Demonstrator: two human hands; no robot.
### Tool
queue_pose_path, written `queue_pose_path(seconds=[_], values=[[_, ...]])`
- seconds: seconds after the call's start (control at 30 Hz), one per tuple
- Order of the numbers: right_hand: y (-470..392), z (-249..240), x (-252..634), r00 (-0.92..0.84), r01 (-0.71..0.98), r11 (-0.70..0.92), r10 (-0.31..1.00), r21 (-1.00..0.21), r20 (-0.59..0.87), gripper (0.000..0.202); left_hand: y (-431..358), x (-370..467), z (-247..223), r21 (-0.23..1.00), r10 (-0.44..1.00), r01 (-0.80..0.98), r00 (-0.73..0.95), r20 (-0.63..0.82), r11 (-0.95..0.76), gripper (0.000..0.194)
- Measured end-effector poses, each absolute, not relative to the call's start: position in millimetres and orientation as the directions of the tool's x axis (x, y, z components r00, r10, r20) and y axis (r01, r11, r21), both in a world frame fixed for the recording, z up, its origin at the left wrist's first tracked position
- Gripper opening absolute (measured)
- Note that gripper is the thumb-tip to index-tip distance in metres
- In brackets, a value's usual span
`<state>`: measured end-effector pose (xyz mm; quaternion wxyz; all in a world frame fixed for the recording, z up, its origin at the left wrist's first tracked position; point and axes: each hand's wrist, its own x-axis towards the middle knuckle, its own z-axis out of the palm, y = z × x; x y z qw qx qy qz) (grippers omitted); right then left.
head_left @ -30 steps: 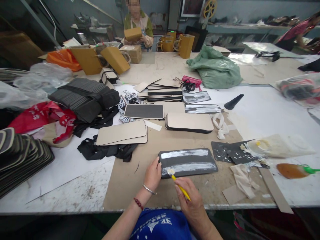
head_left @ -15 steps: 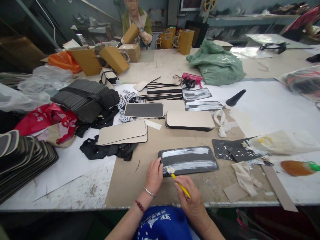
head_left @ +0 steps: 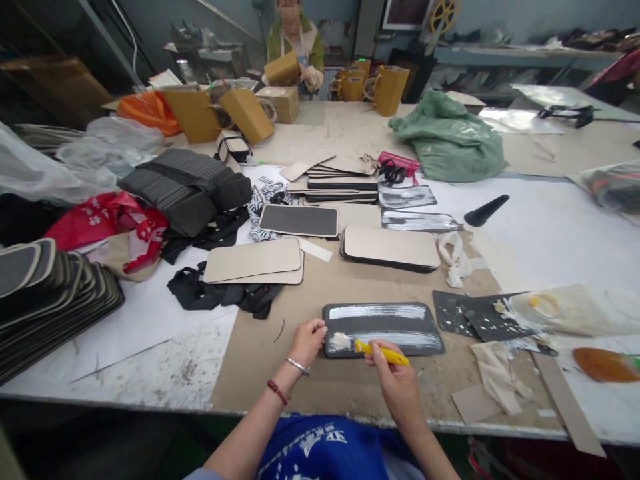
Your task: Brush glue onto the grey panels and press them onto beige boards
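A dark rounded panel (head_left: 383, 328) lies on brown card near the table's front edge, with two streaky white bands along its length. At its left edge my left hand (head_left: 308, 341) has its fingers closed, pinching the panel's rim. My right hand (head_left: 397, 380) is closed round the yellow handle of a brush (head_left: 383, 351). The pale bristles touch the lower left of the panel. Beyond it sit a stack of beige panels (head_left: 390, 247), two overlapping beige panels (head_left: 253, 261) and a dark panel with a pale border (head_left: 299, 220).
Dark panels (head_left: 55, 303) are piled at the left, near a strapped dark bundle (head_left: 180, 190). At right lie spattered dark pieces (head_left: 480, 313), a crumpled cloth (head_left: 495, 377) and an amber bottle (head_left: 603, 365). A person (head_left: 295, 47) holds a tan box across the table.
The brush has tilted from steep to nearly flat, its handle swinging to the right with my right hand. My left hand stays at the panel's left edge. The whole view has shifted slightly.
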<state>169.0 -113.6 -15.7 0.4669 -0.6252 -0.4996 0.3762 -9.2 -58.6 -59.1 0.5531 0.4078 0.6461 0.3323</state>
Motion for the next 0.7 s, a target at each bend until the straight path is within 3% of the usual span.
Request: queue_pose_path(seconds=[0.13,0.33,0.47,0.7], values=[[-103.4,-5.4,173.0,0.251,0.332,-0.031,0.966,-0.943,0.056,0.029,-59.5,-9.4,-61.2,0.895,0.913,0.176,-0.071,-0.403,0.409,0.013],[-73.2,-7.8,148.4,0.278,0.142,-0.078,0.96,-0.987,-0.036,0.036,-61.2,-9.0,-60.1,0.914,0.941,0.224,-0.065,-0.333,0.339,0.016],[-65.8,-24.5,177.7,0.38,0.24,-0.051,0.924,-0.969,0.046,0.039,-64.3,-7.9,-59.5,0.917,0.948,0.24,-0.066,-0.313,0.319,0.022],[-71.6,-22.3,278.9,0.626,0.34,-0.216,0.778,-0.915,0.049,0.048,-67.4,-7.9,-56.5,0.905,0.939,0.249,-0.083,-0.334,0.344,0.031]])
